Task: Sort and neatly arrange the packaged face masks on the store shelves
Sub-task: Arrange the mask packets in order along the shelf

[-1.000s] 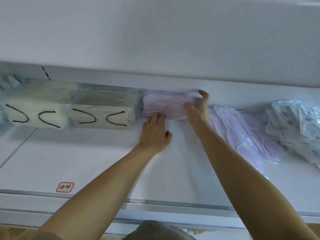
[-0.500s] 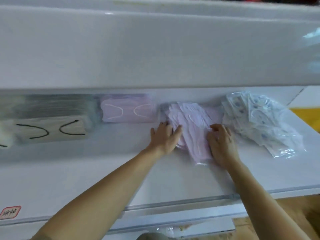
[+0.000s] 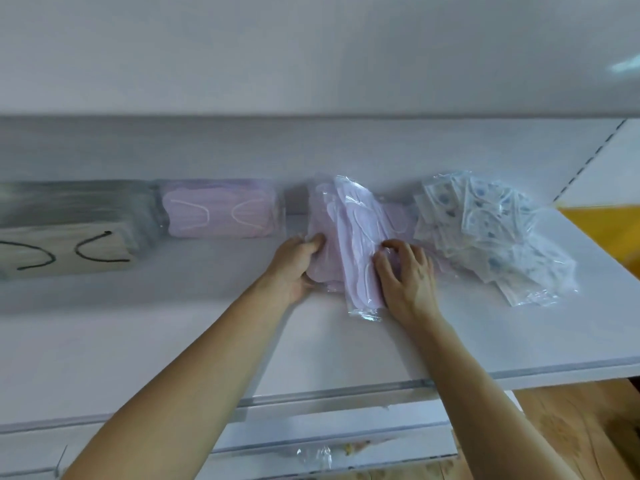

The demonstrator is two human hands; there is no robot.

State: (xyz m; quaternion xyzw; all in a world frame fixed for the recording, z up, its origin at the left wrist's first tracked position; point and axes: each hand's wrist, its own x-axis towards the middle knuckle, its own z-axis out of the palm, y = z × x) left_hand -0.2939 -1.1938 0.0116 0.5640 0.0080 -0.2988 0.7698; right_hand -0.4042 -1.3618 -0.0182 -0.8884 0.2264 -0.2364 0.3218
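Note:
A loose pile of pink packaged face masks (image 3: pixel 353 233) lies at the middle of the white shelf (image 3: pixel 173 323). My left hand (image 3: pixel 294 268) grips the pile's left side with curled fingers. My right hand (image 3: pixel 408 275) rests on its right side, fingers bent and pressing into the plastic. Left of the pile, a tidy stack of pink masks (image 3: pixel 218 213) stands against the back wall. Farther left sits a stack of white masks with black ear loops (image 3: pixel 69 233).
A heap of white masks with blue print in clear wrappers (image 3: pixel 491 230) lies right of the pink pile. Another shelf (image 3: pixel 311 53) hangs close overhead. The shelf's front edge (image 3: pixel 450 379) runs below my forearms. Some clear plastic (image 3: pixel 315 459) shows on a lower level.
My hands left the tidy pink stack and moved right to the loose pink pile. My left hand now grips its side and the pile is bunched up higher.

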